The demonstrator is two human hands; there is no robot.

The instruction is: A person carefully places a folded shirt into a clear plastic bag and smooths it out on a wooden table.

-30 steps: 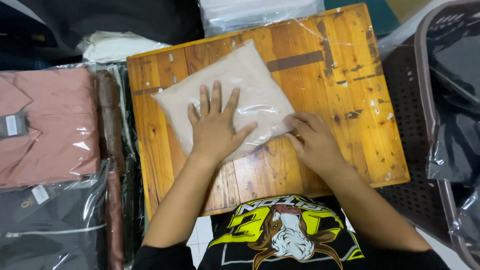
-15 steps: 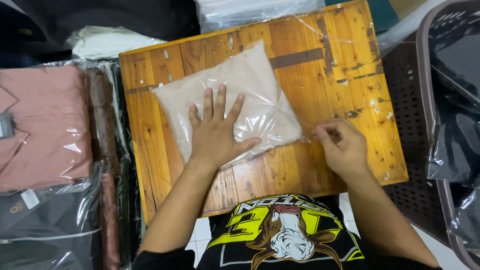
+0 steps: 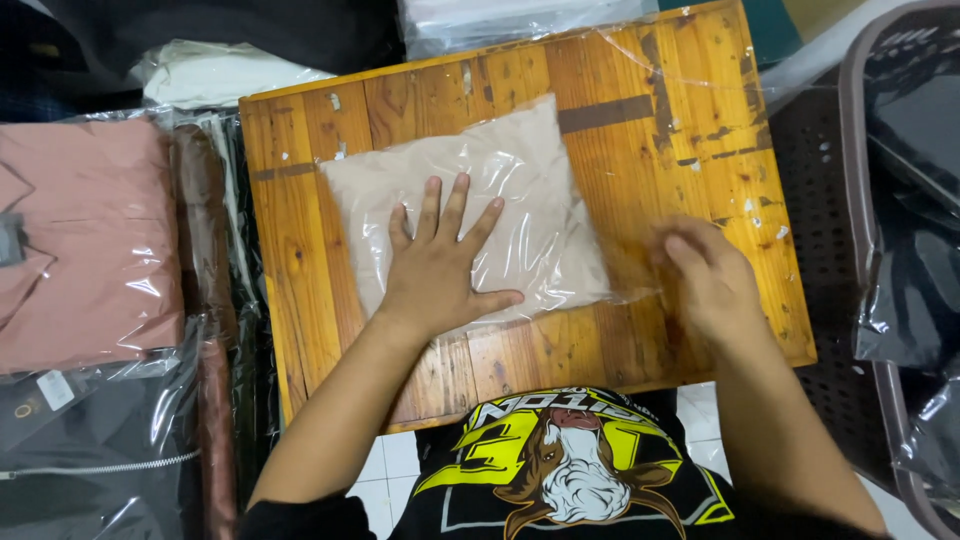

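Note:
A folded beige garment in a clear plastic bag (image 3: 520, 190) lies on a small wooden table (image 3: 300, 250). My left hand (image 3: 440, 265) presses flat on the bag's lower part, fingers spread. My right hand (image 3: 705, 275) is to the right of the garment, fingers curled on the bag's clear loose flap (image 3: 635, 260), which stretches across the wood. The hand is blurred by motion.
Left of the table lie bagged garments: a pink one (image 3: 85, 240), a brown one (image 3: 205, 300) and a dark one (image 3: 80, 460). A white bagged item (image 3: 215, 75) sits behind. A brown plastic basket (image 3: 870, 120) with dark bagged clothes stands at the right.
My right hand has slid rightward off the garment's edge, drawing the bag's loose flap out over the table. My left hand has stayed pressed on the bag.

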